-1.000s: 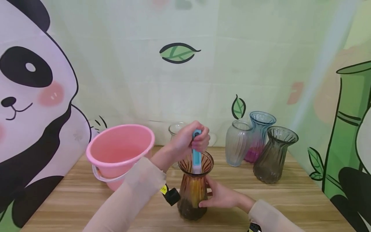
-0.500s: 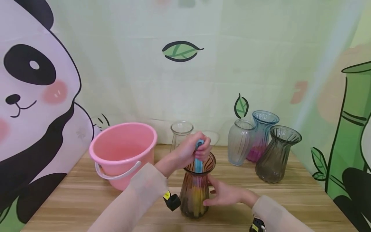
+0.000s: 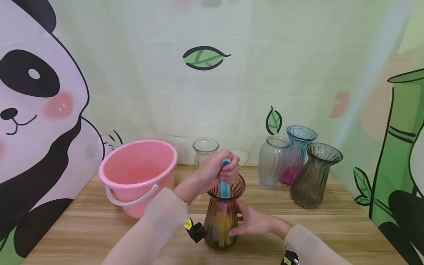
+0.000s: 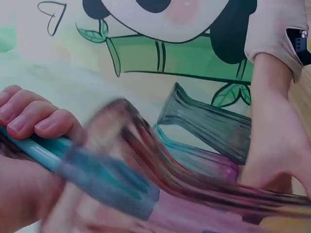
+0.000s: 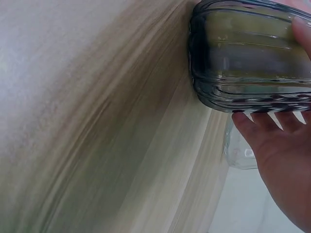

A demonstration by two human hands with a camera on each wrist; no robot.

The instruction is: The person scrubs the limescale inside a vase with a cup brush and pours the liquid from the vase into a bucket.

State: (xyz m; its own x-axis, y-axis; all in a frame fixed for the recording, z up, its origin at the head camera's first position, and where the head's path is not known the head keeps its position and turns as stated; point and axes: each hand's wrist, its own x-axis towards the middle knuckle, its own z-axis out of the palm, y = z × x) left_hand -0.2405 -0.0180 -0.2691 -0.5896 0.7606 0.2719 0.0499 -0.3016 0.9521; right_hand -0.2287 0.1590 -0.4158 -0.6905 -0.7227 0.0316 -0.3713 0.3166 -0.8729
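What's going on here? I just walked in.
A person's left grip holds a blue-handled brush, its yellow head deep inside an upright amber-brown glass vase. Their right grip holds the vase by its side. A pink bucket stands to the left, and four other glass vases stand farther back.

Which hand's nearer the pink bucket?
Left. The left hand grips the blue handle above the amber vase, to the right of the pink bucket. The right hand is farther off, holding the vase on the side away from the bucket.
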